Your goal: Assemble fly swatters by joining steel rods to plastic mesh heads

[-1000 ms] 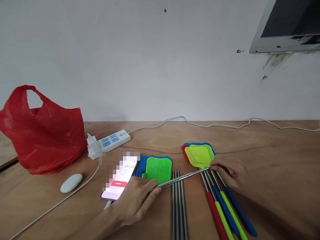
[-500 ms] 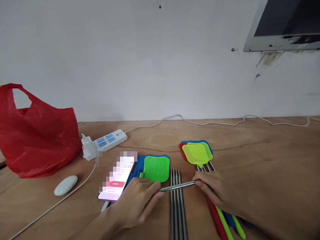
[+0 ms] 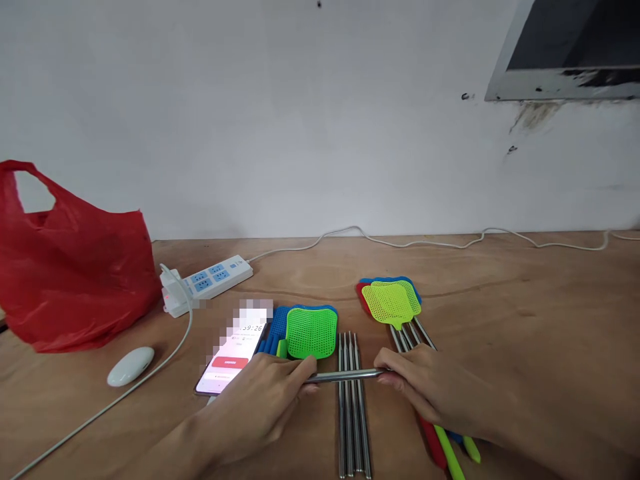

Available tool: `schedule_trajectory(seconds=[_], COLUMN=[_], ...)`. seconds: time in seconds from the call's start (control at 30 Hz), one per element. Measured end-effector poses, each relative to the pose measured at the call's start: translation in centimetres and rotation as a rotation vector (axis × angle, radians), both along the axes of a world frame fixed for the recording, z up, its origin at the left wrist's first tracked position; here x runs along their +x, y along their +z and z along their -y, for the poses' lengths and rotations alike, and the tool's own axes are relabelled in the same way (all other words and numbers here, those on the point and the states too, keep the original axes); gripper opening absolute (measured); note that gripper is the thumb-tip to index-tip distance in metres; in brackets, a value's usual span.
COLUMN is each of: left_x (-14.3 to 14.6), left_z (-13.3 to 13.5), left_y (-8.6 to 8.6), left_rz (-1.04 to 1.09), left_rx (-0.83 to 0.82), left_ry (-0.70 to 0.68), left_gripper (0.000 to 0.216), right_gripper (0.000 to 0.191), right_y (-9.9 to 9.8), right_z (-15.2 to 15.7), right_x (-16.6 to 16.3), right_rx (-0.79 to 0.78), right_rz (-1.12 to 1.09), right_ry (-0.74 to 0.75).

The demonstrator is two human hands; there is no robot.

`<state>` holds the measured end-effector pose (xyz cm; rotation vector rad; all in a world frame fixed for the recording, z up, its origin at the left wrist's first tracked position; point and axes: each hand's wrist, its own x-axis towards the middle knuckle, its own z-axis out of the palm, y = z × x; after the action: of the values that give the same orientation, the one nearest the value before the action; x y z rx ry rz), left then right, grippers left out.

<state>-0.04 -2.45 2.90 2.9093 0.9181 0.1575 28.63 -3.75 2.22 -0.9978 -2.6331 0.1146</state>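
Observation:
A metal rod lies level between my hands, above several similar metal rods set side by side on the table. My left hand is closed on the rod's left end, and my right hand pinches its right end; both tips are hidden by fingers. Left of the loose rods, a green fly swatter head rests over blue swatter heads. Beyond my right hand, several fly swatters with metal shafts overlap, a yellow-green head on top; my right hand and forearm cover part of their shafts and handles.
A lit phone lies just beyond my left forearm. Farther left are a white power strip, a white rounded case and a red plastic bag. A white cable runs along the wall at the table's back.
The rod has turned from a slant, right end higher, to nearly level, both hands still holding it. The whole view has shifted slightly.

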Motion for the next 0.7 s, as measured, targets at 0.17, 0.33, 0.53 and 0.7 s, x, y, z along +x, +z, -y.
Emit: schedule_trajectory(seconds=[0.17,0.33,0.53,0.7], left_x=[-0.1,0.4,-0.3,-3.9], left_z=[0.4,0.9,1.4,1.1], left_y=[-0.5,-0.6,-0.4,-1.1], left_rz=[-0.001,-0.028,-0.013,0.146], left_rx=[-0.074,-0.072,-0.137,-0.104], left_ry=[-0.02,-0.016,0.037,0.143], left_gripper=[0.021,0.03,0.04,0.046], right_gripper=[0.03,0.035,0.028,0.031], right_y=[-0.7,-0.6,0.2,-1.3], right_z=[0.8,0.3,-0.7,-2.0], right_x=[-0.3,0.3,2.1,5.5], right_rx=[-0.05,0.018,-0.031,-0.048], right_rz=[-0.013,-0.035,-0.039,-0.175], right_ry=[0.005,0.033,0.036,-0.103])
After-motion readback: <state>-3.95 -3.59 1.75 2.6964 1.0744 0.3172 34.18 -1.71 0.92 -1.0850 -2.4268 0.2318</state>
